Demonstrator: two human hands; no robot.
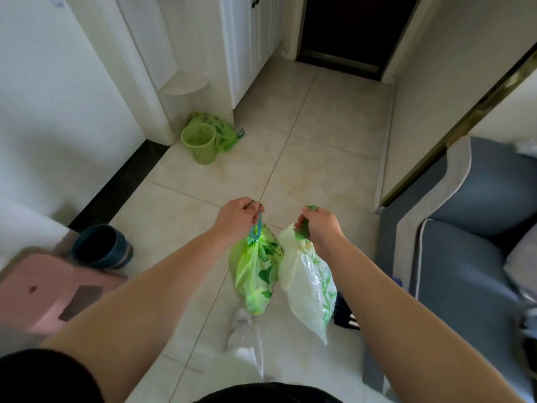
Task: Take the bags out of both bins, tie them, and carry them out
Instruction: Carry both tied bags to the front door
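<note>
My left hand [236, 218] grips the blue drawstring loop of a bright green leaf-print bag [255, 271], which hangs tied above the tiled floor. Beside it, my right hand [319, 226] grips the bunched green top of a pale whitish bag [308, 289] with green print, also hanging. The two bags touch side by side. A green lattice bin [200, 142] stands by the white door frame with no bag in it. Near the lower left sits a dark blue bin [101, 247], its inside dark.
A green leaf-print bag [223, 130] lies behind the green bin. A pink stool [52, 292] sits at lower left. A grey-blue sofa [465, 242] fills the right side. A clear plastic bottle [244, 333] lies on the floor below the bags. A dark doorway [348, 30] is straight ahead.
</note>
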